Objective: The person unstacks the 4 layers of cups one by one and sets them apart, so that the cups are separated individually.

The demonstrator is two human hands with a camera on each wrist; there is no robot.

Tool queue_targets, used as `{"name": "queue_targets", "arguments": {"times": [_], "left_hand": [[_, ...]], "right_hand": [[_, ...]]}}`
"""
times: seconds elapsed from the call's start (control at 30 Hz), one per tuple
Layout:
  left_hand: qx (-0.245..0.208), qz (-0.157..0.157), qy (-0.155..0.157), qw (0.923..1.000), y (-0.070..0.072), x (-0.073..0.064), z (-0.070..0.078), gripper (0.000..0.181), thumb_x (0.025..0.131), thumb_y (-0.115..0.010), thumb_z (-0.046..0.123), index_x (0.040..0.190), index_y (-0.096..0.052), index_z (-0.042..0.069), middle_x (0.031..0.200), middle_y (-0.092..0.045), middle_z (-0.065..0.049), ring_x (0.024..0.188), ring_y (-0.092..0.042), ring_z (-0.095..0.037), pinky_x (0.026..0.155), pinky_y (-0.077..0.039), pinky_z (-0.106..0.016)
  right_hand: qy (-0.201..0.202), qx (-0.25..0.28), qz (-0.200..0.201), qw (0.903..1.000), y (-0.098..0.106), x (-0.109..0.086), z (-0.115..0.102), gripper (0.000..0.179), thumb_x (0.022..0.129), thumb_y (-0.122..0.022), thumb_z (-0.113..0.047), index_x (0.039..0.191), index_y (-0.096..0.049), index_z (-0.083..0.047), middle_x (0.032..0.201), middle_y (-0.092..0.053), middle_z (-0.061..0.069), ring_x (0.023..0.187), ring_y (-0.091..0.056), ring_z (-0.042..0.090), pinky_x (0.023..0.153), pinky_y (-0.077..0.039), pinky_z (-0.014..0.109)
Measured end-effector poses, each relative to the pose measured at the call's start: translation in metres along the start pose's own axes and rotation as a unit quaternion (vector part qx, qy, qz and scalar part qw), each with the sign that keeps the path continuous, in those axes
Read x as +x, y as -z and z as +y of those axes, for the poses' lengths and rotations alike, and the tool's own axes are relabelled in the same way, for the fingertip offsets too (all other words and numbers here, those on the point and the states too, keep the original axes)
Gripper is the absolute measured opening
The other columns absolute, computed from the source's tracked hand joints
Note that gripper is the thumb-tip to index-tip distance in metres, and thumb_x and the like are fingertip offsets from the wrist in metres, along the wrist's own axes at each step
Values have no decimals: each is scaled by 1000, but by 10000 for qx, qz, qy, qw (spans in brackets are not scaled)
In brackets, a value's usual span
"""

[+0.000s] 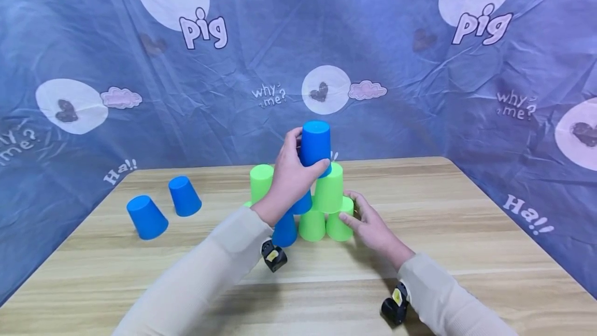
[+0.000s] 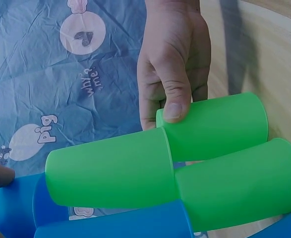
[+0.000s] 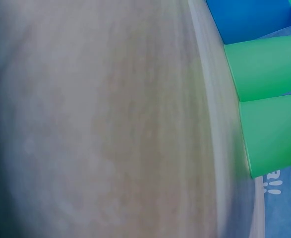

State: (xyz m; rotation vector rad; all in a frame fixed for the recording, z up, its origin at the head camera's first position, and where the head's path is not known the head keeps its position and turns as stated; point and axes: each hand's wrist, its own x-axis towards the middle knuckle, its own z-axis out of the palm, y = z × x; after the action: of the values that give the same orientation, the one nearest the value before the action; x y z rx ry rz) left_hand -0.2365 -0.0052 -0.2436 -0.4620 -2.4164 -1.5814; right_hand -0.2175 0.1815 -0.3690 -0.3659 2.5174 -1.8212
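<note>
My left hand (image 1: 290, 178) grips an upside-down blue cup (image 1: 315, 141) at the top of a cup stack. Its lower edge overlaps the upper right green cup (image 1: 329, 195) in the head view; beside that one, partly behind my wrist, is a blue cup (image 1: 304, 204). Another green cup (image 1: 260, 183) stands at the stack's left. In the bottom row are a blue cup (image 1: 284, 231), a green cup (image 1: 312, 225) and the rightmost green cup (image 1: 339, 228). My right hand (image 1: 370, 226) holds that last cup's side, thumb (image 2: 175, 106) in front and fingers behind. My left forearm hides part of the stack.
Two upside-down blue cups (image 1: 147, 218) (image 1: 185, 197) stand apart on the left of the wooden table (image 1: 336, 289). A blue printed cloth (image 1: 261, 66) hangs behind and along both sides of the table.
</note>
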Motion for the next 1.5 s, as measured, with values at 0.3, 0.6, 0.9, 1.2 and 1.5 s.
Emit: {"name": "queue_targets", "arguments": {"times": [0.3,0.6,0.9,1.2,1.5], "left_hand": [[-660,198,-484,9964,5,-5,-5,67,82,-69,19,138,-32,16,130,-48,-7,117,-49,-23,95,-45,-45],[-983,665,-1477,9819,14,-13,-12,62,80,-69,16,133,-37,13,122,-50,-6,107,-50,-21,88,-46,-43],[-1099,1091,-2062,9662,24,-20,-19,60,79,-65,21,130,-38,9,118,-51,-9,101,-50,-20,79,-47,-41],[-1110,1478,-2611,9474,48,-25,-35,60,76,-61,20,126,-34,0,117,-48,-17,103,-49,-22,80,-45,-41],[-984,1879,-2364,9482,76,-31,-55,57,76,-58,20,125,-35,2,118,-46,-17,103,-47,-19,82,-42,-40]], "right_hand": [[75,121,-50,9999,-4,4,1,51,93,-50,-10,139,-28,-6,129,-46,17,119,-46,32,103,-36,48],[101,101,24,9999,-6,5,1,50,94,-50,-10,139,-29,-5,131,-45,19,121,-45,35,103,-36,49],[77,59,58,9999,0,5,2,49,94,-49,-10,138,-29,-4,132,-44,20,123,-43,37,104,-34,51],[71,91,36,9999,1,6,4,51,94,-50,-12,139,-28,-4,136,-41,21,126,-39,37,105,-31,51],[45,43,22,10000,0,6,5,51,94,-50,-12,139,-28,-4,137,-40,21,128,-38,37,106,-30,51]]}}
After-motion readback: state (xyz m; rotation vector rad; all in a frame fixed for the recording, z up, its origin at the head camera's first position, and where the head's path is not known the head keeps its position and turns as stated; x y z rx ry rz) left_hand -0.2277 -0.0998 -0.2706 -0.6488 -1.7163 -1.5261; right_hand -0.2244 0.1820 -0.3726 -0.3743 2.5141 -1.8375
